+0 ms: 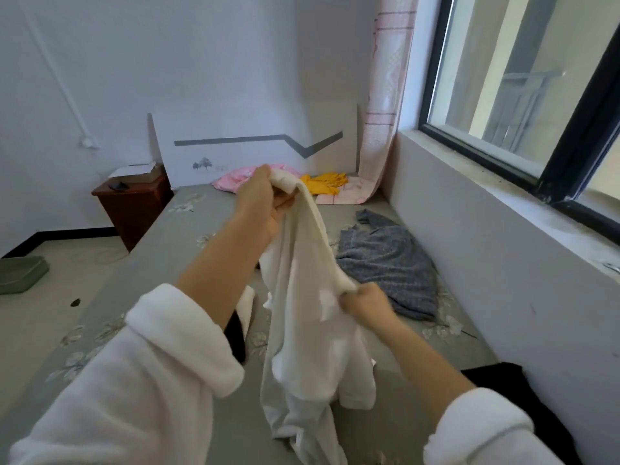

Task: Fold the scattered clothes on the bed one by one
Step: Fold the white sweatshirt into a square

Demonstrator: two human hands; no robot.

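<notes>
A white garment point(302, 330) hangs in the air above the bed point(188, 250), its lower part drooping onto the grey flowered sheet. My left hand point(260, 199) is raised high and grips the garment's top edge. Lower and to the right, my right hand point(367, 305) pinches another part of the same fabric. A grey knitted garment point(385, 260) lies crumpled on the bed near the wall under the window. A yellow garment point(323, 182) and a pink one point(231, 179) lie at the headboard end. Something black point(503, 391) lies at the near right.
A brown nightstand point(134, 209) stands left of the bed with papers on it. A pink curtain point(382, 105) hangs down onto the bed's far corner. The window sill wall point(486, 256) runs along the bed's right side. A green tray point(20, 273) sits on the floor at left.
</notes>
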